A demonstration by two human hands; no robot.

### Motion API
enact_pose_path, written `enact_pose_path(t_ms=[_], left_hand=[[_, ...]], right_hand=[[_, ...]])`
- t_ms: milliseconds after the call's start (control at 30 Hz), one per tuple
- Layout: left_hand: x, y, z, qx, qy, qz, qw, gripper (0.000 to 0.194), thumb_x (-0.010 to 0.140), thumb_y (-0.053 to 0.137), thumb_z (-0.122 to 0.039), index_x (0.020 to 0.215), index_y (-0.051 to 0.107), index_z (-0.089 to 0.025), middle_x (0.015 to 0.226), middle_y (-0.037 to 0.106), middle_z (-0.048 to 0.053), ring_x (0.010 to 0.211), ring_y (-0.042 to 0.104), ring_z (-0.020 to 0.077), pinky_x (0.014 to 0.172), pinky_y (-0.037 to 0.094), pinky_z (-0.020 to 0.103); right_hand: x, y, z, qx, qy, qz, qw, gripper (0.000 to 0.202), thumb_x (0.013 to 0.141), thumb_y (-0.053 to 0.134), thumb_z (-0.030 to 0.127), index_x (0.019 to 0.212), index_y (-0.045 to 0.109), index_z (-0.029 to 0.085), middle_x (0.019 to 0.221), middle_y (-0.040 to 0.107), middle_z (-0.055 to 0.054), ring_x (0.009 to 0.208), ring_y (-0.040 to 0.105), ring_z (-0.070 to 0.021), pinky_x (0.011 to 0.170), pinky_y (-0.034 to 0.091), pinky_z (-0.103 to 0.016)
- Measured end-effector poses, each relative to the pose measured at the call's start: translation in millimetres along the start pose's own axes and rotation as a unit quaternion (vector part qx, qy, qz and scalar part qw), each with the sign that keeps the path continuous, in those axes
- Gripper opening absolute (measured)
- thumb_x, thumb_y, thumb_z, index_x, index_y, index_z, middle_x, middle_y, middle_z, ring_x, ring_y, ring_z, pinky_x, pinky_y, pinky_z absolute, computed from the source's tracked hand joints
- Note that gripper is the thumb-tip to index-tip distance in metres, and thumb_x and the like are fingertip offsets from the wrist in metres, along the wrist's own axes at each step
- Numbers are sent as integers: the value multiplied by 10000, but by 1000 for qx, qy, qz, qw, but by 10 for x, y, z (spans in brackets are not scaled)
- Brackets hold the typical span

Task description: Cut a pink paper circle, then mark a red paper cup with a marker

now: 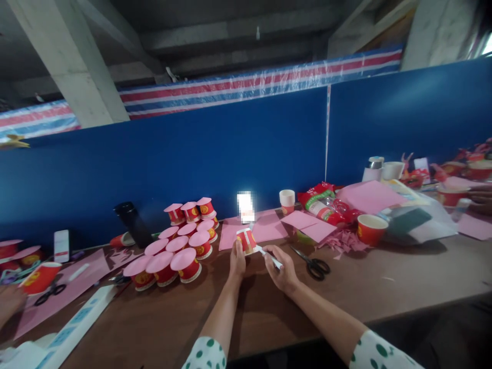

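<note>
My left hand [238,260] is wrapped round the side of a red paper cup [247,241], which is tilted above the brown table [269,318]. A white pen-like tube [272,258] is held in my right hand [281,269], its tip close to the cup's lower right edge. Whether the tip touches the cup is too small to tell. Black-handled scissors [317,267] lie to the right of my right hand. Behind the cup are pink paper sheets [269,225] and a bright, blurred upright screen [246,207].
Several red cups with pink paper tops [185,257] stand to the left, near a black bottle [132,224]. Pink paper strips [342,241], a red cup [372,229] and plastic bags lie to the right. Other people's hands [11,302] show at both edges.
</note>
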State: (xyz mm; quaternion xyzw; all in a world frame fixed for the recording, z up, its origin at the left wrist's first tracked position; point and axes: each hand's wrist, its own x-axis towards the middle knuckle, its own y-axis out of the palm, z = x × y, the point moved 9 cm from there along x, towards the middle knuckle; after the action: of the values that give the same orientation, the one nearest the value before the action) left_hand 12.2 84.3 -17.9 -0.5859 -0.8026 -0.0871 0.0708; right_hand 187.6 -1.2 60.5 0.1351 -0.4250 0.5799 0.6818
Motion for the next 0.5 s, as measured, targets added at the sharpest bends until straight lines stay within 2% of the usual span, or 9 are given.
enact_pose_path(t_ms=[200,367,500], left_hand=[[3,-24,-38,29,18,-3,999,515,779,378,-570,985,578,-142,912,638,104,857,587,222,777,429,338],[-1,6,-100,33,52,24,998,468,792,389,-535,982,573,-149,939,633,101,868,581,215,794,421,330],[3,22,-80,18,48,29,998,470,801,373,-533,977,568,-144,913,633,93,839,582,204,777,430,328]], right_hand=[[-14,16,-16,6,5,13,1000,158,842,402,229,840,556,193,726,586,-21,649,544,-138,601,428,-210],[-24,74,-28,22,16,36,999,159,843,409,239,801,554,193,680,575,-1,595,525,-123,557,406,-193],[-14,73,-58,21,29,37,999,172,858,398,259,790,540,190,672,560,1,588,510,-122,557,398,-199]])
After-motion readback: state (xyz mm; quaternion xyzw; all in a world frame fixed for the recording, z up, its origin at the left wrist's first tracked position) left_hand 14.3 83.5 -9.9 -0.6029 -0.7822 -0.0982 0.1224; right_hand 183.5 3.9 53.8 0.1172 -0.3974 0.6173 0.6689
